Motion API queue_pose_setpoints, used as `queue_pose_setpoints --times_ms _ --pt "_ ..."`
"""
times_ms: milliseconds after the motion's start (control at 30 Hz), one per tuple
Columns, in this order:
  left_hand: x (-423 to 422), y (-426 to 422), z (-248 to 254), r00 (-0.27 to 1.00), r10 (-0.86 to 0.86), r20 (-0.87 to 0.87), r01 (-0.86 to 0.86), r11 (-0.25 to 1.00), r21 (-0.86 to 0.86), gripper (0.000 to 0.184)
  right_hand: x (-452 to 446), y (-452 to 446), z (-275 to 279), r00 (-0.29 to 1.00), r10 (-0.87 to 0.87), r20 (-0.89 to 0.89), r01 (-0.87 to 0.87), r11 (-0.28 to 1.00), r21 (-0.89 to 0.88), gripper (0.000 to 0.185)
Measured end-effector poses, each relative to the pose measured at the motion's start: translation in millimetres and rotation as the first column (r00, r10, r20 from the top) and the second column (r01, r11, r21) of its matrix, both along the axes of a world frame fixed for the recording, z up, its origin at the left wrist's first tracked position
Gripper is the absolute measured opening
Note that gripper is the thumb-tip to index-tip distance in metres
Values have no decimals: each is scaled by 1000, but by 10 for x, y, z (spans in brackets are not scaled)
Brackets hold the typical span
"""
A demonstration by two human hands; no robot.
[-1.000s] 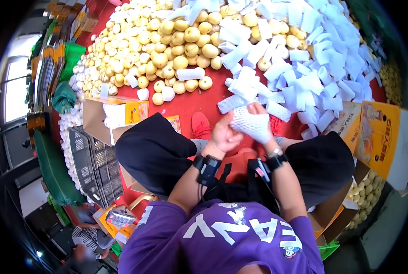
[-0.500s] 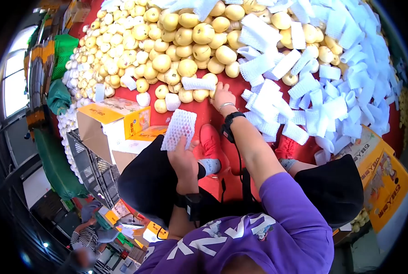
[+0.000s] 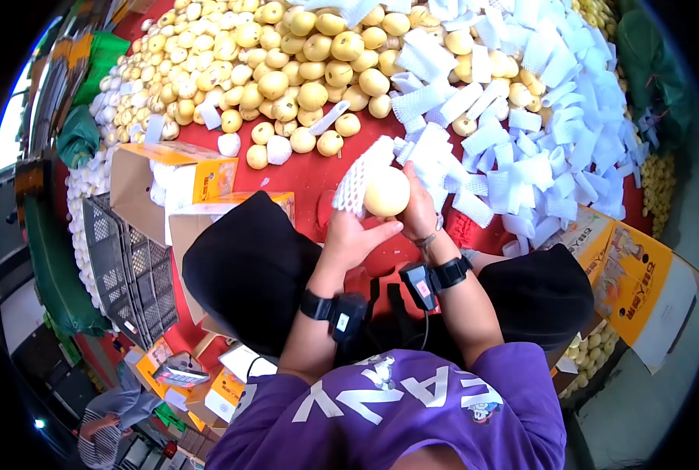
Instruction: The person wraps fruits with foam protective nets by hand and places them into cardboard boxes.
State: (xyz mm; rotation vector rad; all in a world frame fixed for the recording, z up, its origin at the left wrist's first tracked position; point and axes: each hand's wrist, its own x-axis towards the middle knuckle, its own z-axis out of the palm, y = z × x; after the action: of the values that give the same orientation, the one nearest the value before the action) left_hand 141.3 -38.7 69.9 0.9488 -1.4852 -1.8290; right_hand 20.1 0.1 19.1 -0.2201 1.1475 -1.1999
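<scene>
In front of my lap, my left hand (image 3: 351, 241) has a white foam net sleeve (image 3: 352, 186) over its fingers, which the mesh hides. Its thumb stretches out below a smooth, pale yellow pepino melon (image 3: 387, 193). My right hand (image 3: 421, 207) grips that melon from the right side. The melon lies against the open end of the sleeve; how far it sits inside is not clear. Beyond my hands, a heap of pepino melons (image 3: 316, 48) covers the red floor sheet (image 3: 301, 188). Loose foam net sleeves (image 3: 549, 160) are piled to the right.
At the left stand an open cardboard box (image 3: 134, 182) and grey plastic crates (image 3: 122, 262). Another printed box (image 3: 639, 274) stands at the right. A person (image 3: 110, 419) in a striped top is at the lower left.
My right hand has picked a pepino melon from the heap's near edge and brought it back. My left hand has moved up and right with the sleeve to meet it.
</scene>
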Motion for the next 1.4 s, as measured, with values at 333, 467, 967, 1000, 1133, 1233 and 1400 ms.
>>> queue_pose_setpoints --times_ms 333,467,967,1000,1133,1233,1400 --pt "-37 535 -99 702 40 -711 594 519 615 75 -205 894 251 825 -201 528 236 972 1 37" --pt "-96 399 -74 928 -104 -359 269 853 447 73 -589 822 300 421 15 -907 -50 999 -7 10" --pt "-552 -1310 -1982 414 487 769 -47 855 -516 35 -590 785 -155 843 -413 344 452 891 -36 66" --pt "-453 -1292 -2215 385 511 769 52 820 -570 31 -602 790 -179 845 -408 345 446 894 -35 66" --pt "-456 -1362 -1850 599 387 701 -60 895 -443 21 -737 660 -107 911 -364 197 390 913 -117 66" --pt "-448 -1075 -1447 886 411 215 -433 899 66 25 -792 622 -105 892 -274 -358 260 962 -89 70" --pt "-386 -168 -581 995 -97 -17 94 989 -118 15 -1227 1220 -497 949 -8 -316 -80 961 -263 83"
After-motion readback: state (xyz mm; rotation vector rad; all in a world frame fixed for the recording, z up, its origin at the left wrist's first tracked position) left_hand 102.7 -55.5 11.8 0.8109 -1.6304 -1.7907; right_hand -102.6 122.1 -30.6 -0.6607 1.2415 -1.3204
